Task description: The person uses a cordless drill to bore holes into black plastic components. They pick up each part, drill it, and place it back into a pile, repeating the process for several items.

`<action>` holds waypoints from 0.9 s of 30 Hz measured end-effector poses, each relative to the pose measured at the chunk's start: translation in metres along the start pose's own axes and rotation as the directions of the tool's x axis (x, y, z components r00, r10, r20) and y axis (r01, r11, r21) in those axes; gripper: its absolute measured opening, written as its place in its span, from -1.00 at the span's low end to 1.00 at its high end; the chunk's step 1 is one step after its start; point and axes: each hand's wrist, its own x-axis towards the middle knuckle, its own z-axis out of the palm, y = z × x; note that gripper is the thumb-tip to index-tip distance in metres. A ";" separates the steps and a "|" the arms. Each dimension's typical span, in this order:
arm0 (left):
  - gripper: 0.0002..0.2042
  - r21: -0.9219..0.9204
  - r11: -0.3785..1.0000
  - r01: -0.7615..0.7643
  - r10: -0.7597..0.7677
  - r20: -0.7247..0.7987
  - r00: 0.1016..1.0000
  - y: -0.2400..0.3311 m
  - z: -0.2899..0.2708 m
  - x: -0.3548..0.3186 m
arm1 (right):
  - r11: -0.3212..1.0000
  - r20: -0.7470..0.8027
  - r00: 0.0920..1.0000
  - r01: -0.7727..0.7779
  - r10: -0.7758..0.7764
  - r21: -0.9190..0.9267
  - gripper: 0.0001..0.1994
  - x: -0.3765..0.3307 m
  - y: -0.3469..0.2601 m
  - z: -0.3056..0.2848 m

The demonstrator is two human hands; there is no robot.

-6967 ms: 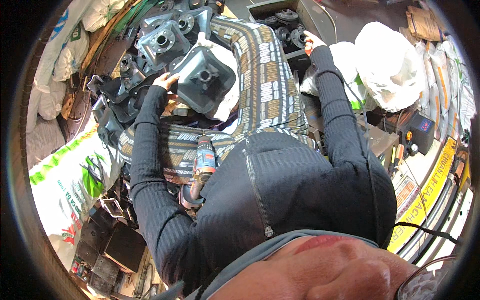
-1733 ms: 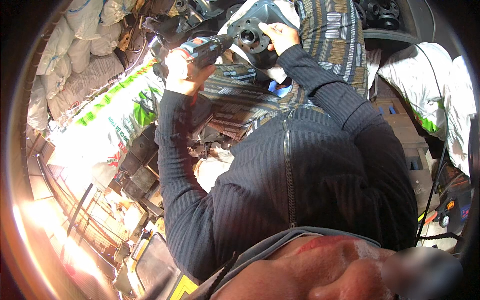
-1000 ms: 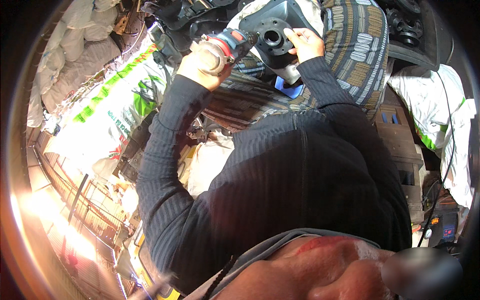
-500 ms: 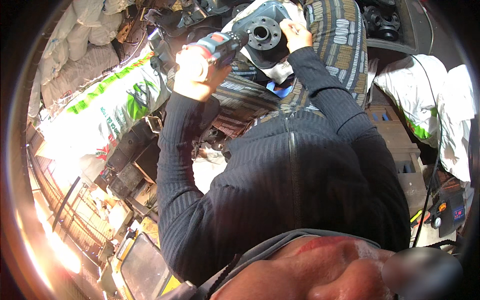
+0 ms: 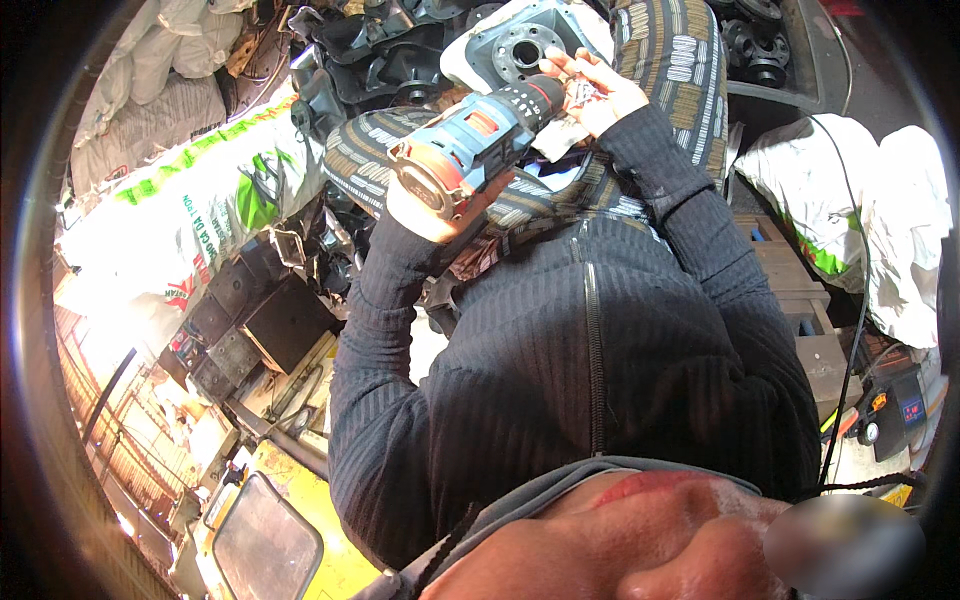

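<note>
My left hand (image 5: 428,212) is wrapped round the grip of a blue and orange cordless drill (image 5: 478,140). The drill's black chuck points up and right, close beside my right hand (image 5: 612,98). That hand is cupped, palm up, with a small heap of shiny screw-like pieces (image 5: 586,96) in it. Just beyond both hands lies a grey metal housing (image 5: 492,48). Its round flange (image 5: 527,50) has a large centre hole and smaller holes around it. The housing rests on white cloth between my legs, in patterned trousers (image 5: 672,60). Any bit in the chuck is hidden.
Dark metal parts (image 5: 400,60) lie piled at the far left, and more fill a bin (image 5: 765,50) at the far right. White sacks (image 5: 200,210) stand on the left and others (image 5: 850,200) on the right. A black cable (image 5: 862,300) hangs down the right side.
The drill has come nearer to me and moved right, its chuck now beside my right hand. My right hand has left the flange and turned palm up, showing the small pieces.
</note>
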 end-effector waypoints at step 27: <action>-0.30 0.069 0.996 0.063 -0.076 0.200 0.977 -0.036 -0.016 0.030 | 0.955 -0.198 0.977 -0.128 0.076 -0.268 -0.78 0.019 0.010 0.007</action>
